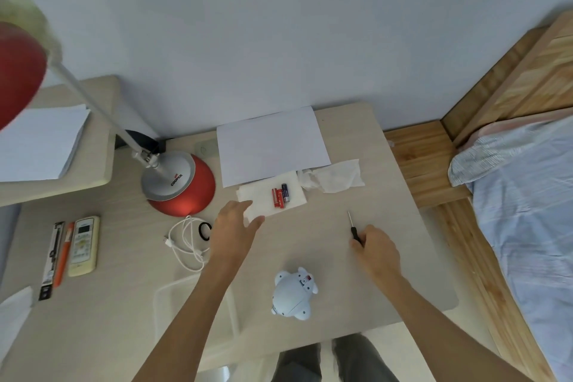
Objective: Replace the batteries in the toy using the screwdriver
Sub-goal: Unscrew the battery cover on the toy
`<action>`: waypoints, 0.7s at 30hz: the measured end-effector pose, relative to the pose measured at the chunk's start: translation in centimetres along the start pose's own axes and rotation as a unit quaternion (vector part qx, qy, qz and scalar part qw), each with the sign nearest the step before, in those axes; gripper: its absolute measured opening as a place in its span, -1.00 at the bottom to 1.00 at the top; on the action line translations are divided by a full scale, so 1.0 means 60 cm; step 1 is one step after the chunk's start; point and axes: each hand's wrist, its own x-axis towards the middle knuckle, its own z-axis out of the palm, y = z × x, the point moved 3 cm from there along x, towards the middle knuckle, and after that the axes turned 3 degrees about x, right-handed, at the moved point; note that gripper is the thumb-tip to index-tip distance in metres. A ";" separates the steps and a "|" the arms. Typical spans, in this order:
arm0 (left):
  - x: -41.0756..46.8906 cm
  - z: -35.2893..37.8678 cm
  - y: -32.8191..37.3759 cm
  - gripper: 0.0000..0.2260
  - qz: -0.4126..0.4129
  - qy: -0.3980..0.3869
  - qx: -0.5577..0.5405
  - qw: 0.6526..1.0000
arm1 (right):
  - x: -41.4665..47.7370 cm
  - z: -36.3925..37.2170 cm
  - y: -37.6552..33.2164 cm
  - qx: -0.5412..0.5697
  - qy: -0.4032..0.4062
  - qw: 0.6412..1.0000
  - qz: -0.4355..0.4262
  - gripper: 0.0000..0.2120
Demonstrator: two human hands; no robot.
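Here hands (376,250) (right) grip screwdriver (353,230), left (234,226) outstretched.

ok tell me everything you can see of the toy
The toy is a small, rounded, pale blue animal shape in smooth plastic, with stubby white limbs. It lies apparently belly up on the desk, near its front edge, a red switch showing beside a small panel. Only the desk touches it.
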 end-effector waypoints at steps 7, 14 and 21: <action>-0.158 0.017 -0.001 -0.18 0.047 -0.114 -0.003 0.992 | -0.017 -0.057 -0.028 -0.030 0.014 0.998 -0.044 -0.86; -0.231 0.086 0.006 -0.07 0.001 -0.197 -0.074 0.978 | -0.074 -0.116 -0.052 0.035 0.029 0.987 -0.152 -0.94; -0.240 0.125 0.013 -0.12 -0.024 -0.158 -0.136 0.978 | -0.148 -0.137 -0.105 0.051 0.021 0.970 -0.239 -0.88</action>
